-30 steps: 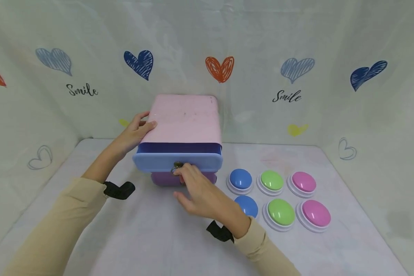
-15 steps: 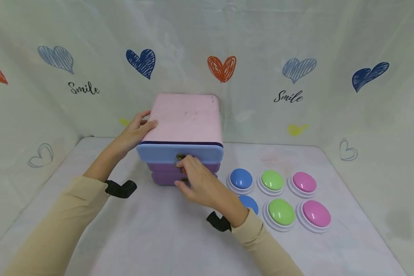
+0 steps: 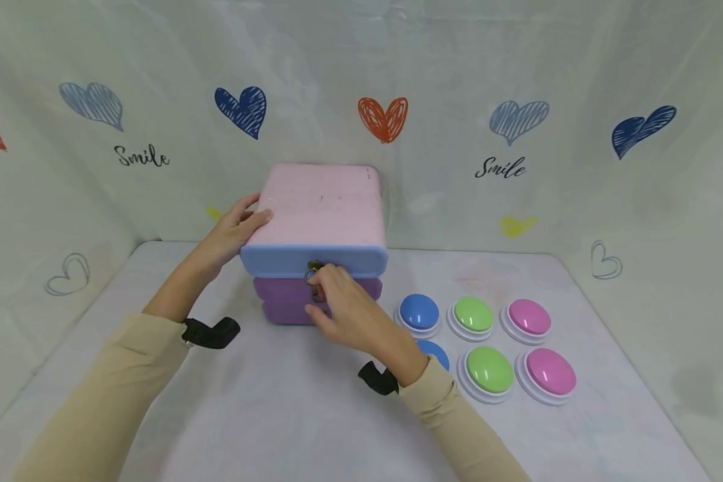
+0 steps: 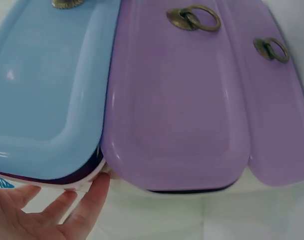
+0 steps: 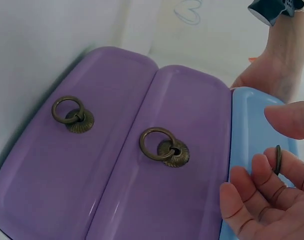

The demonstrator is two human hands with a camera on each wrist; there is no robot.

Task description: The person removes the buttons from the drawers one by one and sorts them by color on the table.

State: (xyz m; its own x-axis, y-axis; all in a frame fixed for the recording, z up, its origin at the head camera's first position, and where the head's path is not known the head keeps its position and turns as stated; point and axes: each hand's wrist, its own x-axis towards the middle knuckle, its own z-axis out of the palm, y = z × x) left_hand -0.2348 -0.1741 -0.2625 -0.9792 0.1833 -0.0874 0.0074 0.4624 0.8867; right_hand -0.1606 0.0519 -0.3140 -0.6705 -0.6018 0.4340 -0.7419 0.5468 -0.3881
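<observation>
A small chest of drawers [image 3: 322,201] with a pink top stands on the table. Its top drawer [image 3: 277,261] has a light blue front, now level with the pink edge; a thin dark gap shows at its corner in the left wrist view. My right hand [image 3: 351,309] has its index finger hooked at the blue drawer's brass ring pull [image 5: 278,160], with the thumb [image 5: 291,120] held apart. On the chest's left side rests my left hand [image 3: 231,231], thumb on the top, fingers [image 4: 92,202] against the side. Below are two purple drawers [image 4: 176,100], both pushed in.
Right of the chest, blue, green [image 3: 490,369] and pink [image 3: 551,371] dome buttons on white bases stand in two rows. My right forearm partly covers the near blue button [image 3: 435,353]. A pale curtain [image 3: 313,67] with printed hearts hangs behind the table [image 3: 247,415].
The blue drawer has slid back into the chest, its dark opening closing from view. My right hand has moved away from me with it. My left hand has stayed on the chest's side.
</observation>
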